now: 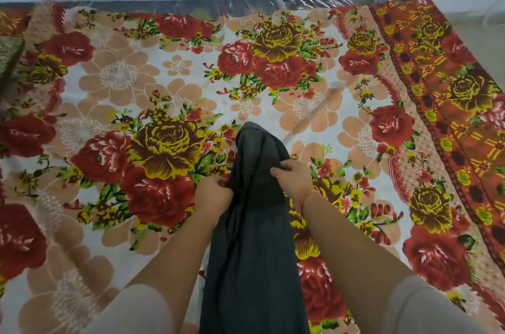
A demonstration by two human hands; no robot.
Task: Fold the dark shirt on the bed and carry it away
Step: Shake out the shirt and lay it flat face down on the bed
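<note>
The dark shirt [252, 238] hangs as a long, narrow, bunched strip from the middle of the view down to the bottom edge, above the bed [314, 104]. My left hand [214, 193] grips the shirt's left edge, its fingers tucked into the cloth. On the right edge, slightly higher, my right hand [293, 179] pinches the fabric. The shirt's top end bulges up just beyond both hands. A thin red thread circles my right wrist.
A floral sheet with red and yellow roses covers the bed. Its far edge [246, 3] shows plastic-wrapped mattress against a pale wall. A brownish cloth or cushion [9, 60] lies at the left edge. Floor and a wall corner show at the top right.
</note>
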